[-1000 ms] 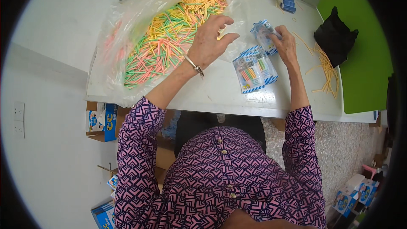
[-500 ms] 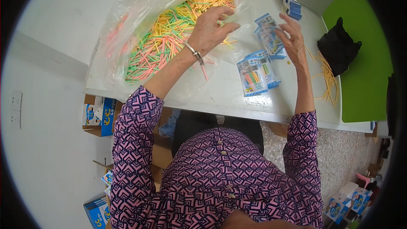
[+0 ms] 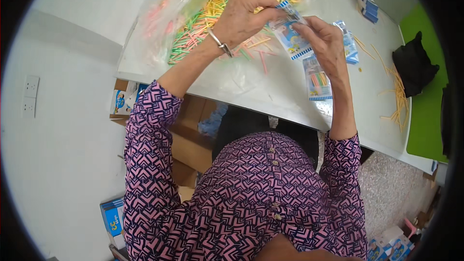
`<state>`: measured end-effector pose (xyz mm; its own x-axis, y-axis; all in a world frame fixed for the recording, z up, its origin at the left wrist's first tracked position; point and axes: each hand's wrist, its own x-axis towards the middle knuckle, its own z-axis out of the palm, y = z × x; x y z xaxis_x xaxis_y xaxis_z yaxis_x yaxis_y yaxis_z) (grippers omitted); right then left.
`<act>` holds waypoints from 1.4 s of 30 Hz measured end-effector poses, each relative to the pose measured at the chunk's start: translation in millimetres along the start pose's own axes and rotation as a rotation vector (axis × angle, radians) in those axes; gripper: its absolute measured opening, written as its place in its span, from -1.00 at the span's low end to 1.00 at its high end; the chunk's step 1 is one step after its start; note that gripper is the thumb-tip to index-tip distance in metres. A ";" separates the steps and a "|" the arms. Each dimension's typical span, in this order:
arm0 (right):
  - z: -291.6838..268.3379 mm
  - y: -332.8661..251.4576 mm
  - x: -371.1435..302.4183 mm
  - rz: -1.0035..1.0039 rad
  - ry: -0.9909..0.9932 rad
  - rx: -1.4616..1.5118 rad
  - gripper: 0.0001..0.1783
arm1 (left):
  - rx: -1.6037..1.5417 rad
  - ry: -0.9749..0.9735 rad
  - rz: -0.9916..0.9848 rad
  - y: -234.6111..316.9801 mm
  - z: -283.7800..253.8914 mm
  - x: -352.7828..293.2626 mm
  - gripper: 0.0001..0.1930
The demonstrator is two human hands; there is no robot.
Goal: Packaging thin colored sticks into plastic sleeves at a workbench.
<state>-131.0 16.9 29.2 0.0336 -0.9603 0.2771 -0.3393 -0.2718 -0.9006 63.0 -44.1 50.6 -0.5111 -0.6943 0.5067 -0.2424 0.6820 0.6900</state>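
Note:
A small clear packet with blue-and-white printing (image 3: 296, 43) is held up over the table between my hands. My left hand (image 3: 244, 18) pinches its top edge with thumb and fingers, while my right hand (image 3: 325, 41) grips its right side. Below the right hand lies a packet with coloured sticks inside (image 3: 317, 81). More blue packets (image 3: 349, 43) lie partly hidden behind that hand. To the left, a large clear plastic bag (image 3: 153, 29) spreads open around a heap of thin pink, green and yellow sticks (image 3: 212, 12), close behind my left hand.
A few loose sticks (image 3: 263, 62) lie near the bag. At the right are yellow sticks (image 3: 400, 101), a black cloth item (image 3: 414, 65) and a green surface (image 3: 427, 133). Small blue boxes (image 3: 368, 8) stand at the back. Cardboard boxes (image 3: 186, 152) sit under the table.
My right hand has moved left with a packet lifted from the pile, and my left hand has closed on its top edge. The whole view has shifted and tilted.

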 end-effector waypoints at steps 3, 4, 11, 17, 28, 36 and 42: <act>14.8 -2.0 1.9 -0.005 -0.060 -0.027 -0.76 | 0.051 -0.002 -0.047 -1.7 -13.3 -10.2 -0.82; 17.4 -1.3 1.7 -0.005 -0.065 -0.021 -0.76 | 0.056 -0.001 -0.053 -1.7 -17.8 -12.9 -0.82; 48.5 12.6 -20.2 -0.069 -0.262 0.014 -0.79 | 0.248 -0.219 -0.053 -45.8 -78.4 -39.3 -0.76; 112.2 18.9 -48.9 -0.119 -0.597 0.176 -0.79 | 0.762 -0.484 0.090 -69.2 -117.9 -77.7 -0.71; 115.9 25.6 -53.2 -0.148 -0.761 0.179 -0.79 | 0.959 -0.463 0.037 -74.5 -104.8 -120.7 -0.47; 115.4 27.5 -54.8 -0.116 -0.770 0.179 -0.79 | 1.145 -0.537 0.049 -97.3 -96.9 -102.5 -0.64; 114.9 27.5 -53.9 -0.031 -0.773 0.225 -0.78 | 1.146 -0.407 0.036 -117.5 -84.3 -103.4 -0.74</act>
<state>-34.2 53.9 -49.0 0.7090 -0.7020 0.0671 -0.1328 -0.2264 -0.9649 213.8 -71.8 -39.3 -0.7040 -0.6885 0.1745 -0.7056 0.6500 -0.2821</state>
